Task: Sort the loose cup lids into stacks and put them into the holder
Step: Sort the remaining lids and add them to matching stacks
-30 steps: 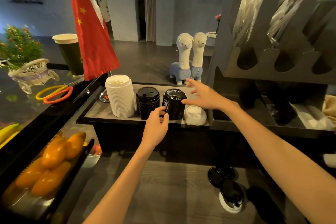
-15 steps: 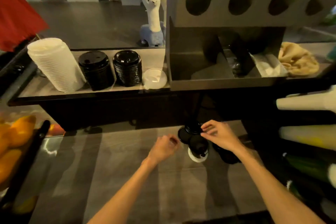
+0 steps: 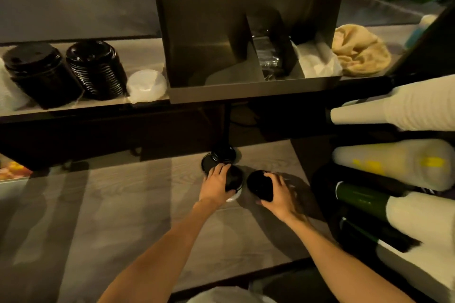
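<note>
My left hand (image 3: pixel 216 185) lies curled over a black lid (image 3: pixel 234 179) on the lower wooden counter (image 3: pixel 118 209), fingers wrapped round its rim. A sliver of white lid (image 3: pixel 234 197) shows under that black one, just below my thumb side. My right hand (image 3: pixel 278 195) grips a second black lid (image 3: pixel 258 185) just beside the first, fingers bent over its right edge and thumb below it; whether this lid is lifted or resting on the counter I cannot tell. Beyond my left hand, another loose black lid (image 3: pixel 209 163) lies flat, touching the round base of a black post (image 3: pixel 224 152) that rises to the shelf above.

On the upper shelf (image 3: pixel 142 56), to the left, stand two stacks of black lids: the left stack (image 3: pixel 39 73) and the right stack (image 3: pixel 96 68), close together. A small white lid stack (image 3: pixel 147 84) sits just beside the right one, against the grey metal holder (image 3: pixel 246 91). The holder has dividers; its left compartment (image 3: pixel 209 61) looks bare, the middle one holds dark wrapped items, and the right one has white paper. A crumpled tan cloth (image 3: pixel 359 51) lies to the right of the holder. Sleeves of cups (image 3: pixel 403 108) jut in sideways at the far right.
</note>
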A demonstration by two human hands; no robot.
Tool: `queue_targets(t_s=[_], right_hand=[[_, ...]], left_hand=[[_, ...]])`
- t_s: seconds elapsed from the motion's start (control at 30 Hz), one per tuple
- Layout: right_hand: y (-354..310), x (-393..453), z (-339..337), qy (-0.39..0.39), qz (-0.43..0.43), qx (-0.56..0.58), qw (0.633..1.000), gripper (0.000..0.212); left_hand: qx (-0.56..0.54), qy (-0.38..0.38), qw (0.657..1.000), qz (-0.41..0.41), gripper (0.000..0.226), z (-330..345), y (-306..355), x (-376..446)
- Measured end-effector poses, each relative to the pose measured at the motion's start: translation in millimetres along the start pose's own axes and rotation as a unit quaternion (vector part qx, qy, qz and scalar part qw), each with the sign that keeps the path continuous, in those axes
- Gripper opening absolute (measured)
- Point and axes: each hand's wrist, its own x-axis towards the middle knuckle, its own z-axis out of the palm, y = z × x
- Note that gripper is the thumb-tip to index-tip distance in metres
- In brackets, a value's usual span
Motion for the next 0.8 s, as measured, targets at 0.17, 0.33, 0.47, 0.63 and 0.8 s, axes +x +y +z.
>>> queue_targets(t_s=[0.17, 0.33, 0.47, 0.63, 0.8], right_hand=[[0, 1, 9, 0.013, -0.005, 0.048, 0.999, 0.070], [1, -2, 13, 0.030, -0.040, -0.011, 0.999, 0.075], [2, -2, 16, 0.017, -0.031, -0.014, 0.999, 0.080], [-11, -4, 10, 0.005, -0.007, -0.078, 0.997, 0.078], [-32, -12, -8, 0.041, 0.001, 0.098, 0.994, 0.078]], left_hand=[[-0.060, 0.075, 0.995, -0.021, 0.094, 1, 0, -3], [-0.209, 0.141, 0.965, -0.072, 0.088, -4, -9, -19], [-0.426, 0.067, 0.893, -0.128, 0.088, -12, -27, -40], [-0.589, 0.050, 0.792, -0.154, 0.079, -15, -46, -60], [-0.735, 0.015, 0.639, -0.227, 0.100, -24, -60, -79]])
